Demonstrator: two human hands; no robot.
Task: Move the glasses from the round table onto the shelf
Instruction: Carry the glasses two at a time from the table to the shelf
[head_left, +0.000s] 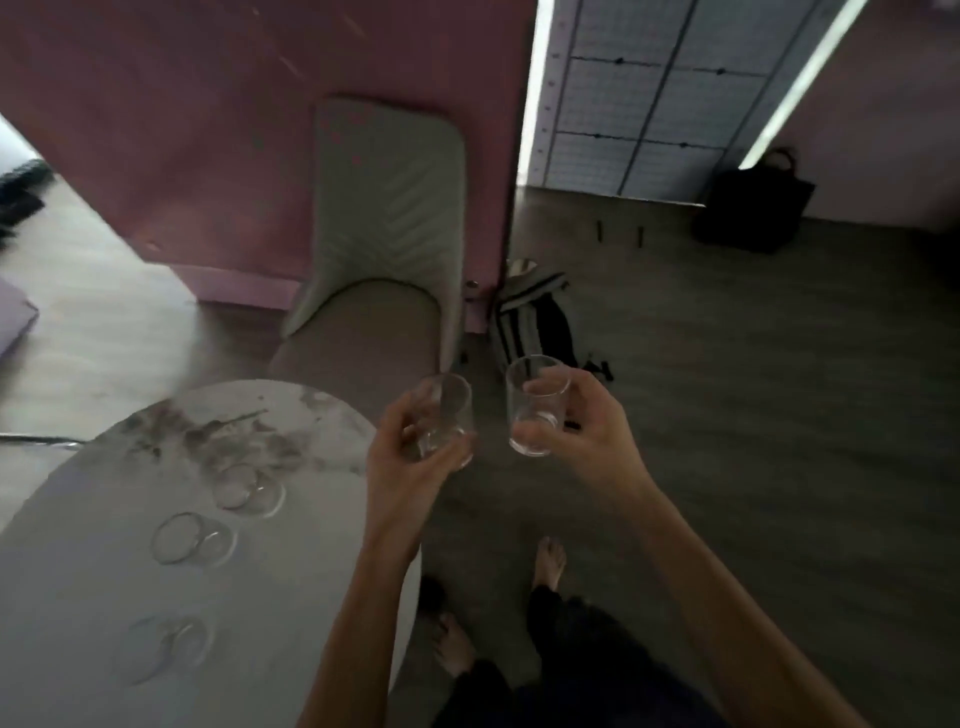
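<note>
Two glasses are carried upright clear of the round table (322, 587) — one (445, 418) wrapped by the left hand (410, 462), one (536, 405) by the right hand (587, 436) — three more glasses (193, 538) stand on the tabletop nearer the left hand; no shelf is in view.

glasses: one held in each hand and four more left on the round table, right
Not quite. The head view shows three glasses left on the round table, not four: far glass, middle glass, near glass. Left hand and right hand each hold one.
</note>
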